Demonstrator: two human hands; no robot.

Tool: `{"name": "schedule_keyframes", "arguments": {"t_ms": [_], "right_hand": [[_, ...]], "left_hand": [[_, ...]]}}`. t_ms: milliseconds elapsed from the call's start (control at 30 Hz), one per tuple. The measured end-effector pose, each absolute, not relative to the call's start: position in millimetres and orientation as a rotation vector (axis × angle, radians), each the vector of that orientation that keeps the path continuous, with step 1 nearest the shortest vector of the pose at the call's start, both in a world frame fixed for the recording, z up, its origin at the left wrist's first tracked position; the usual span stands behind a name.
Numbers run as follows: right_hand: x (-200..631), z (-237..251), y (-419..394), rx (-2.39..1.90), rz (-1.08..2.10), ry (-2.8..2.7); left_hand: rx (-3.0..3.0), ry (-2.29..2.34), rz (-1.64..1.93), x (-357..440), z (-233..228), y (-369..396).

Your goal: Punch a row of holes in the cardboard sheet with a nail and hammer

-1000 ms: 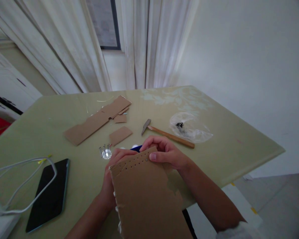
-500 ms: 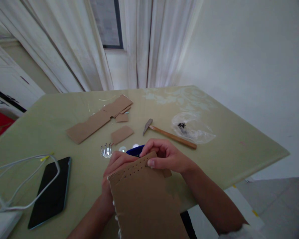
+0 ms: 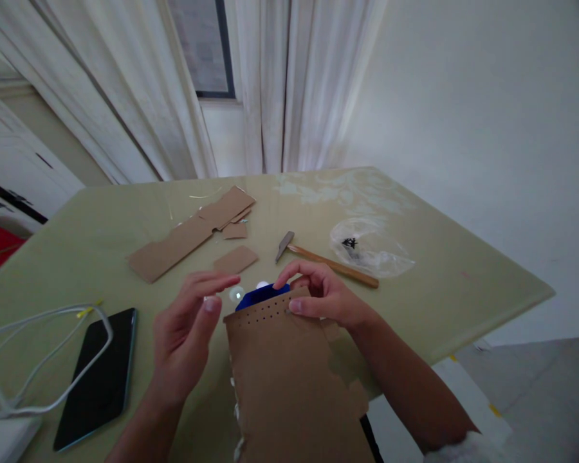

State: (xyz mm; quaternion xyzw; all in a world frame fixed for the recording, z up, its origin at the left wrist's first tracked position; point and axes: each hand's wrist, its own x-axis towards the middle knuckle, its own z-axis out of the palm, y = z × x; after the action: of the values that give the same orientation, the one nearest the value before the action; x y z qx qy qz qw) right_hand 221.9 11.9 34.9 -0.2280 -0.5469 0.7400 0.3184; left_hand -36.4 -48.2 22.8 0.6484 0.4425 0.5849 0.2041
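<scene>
A brown cardboard sheet with a row of small holes near its far edge stands tilted in front of me. My right hand grips its top right corner, thumb on the near face. My left hand hovers just left of the sheet, fingers spread and holding nothing. A blue object peeks out behind the sheet's top edge. Most of it is hidden.
On the green table lie a wooden-handled hammer, a clear plastic bag with dark nails, cardboard scraps and a smaller piece. A black phone and white cable lie at the left.
My left hand has let go of the cardboard sheet and moved out to the left with open fingers. My right hand still holds the sheet, and more of the blue object shows.
</scene>
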Motion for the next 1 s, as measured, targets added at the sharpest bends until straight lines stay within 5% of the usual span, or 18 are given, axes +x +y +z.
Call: {"name": "schedule_keyframes", "arguments": {"t_ms": [267,667,833,1000], "right_hand": [[218,31,10,-0.619,1.88,-1.609],[219,34,8,-0.644,1.803,-1.715],[221,35,9,-0.603,1.884,-1.561],[224,37,13,-0.573,1.883,-1.389]], "left_hand": [[2.361,1.029,1.408,-12,30,-54],[1.991,0.813,1.763,-18,32,-60],[1.679,1.625,1.718,-43,24,-44],[1.663,2.187,0.871,-72,12,-19]]}}
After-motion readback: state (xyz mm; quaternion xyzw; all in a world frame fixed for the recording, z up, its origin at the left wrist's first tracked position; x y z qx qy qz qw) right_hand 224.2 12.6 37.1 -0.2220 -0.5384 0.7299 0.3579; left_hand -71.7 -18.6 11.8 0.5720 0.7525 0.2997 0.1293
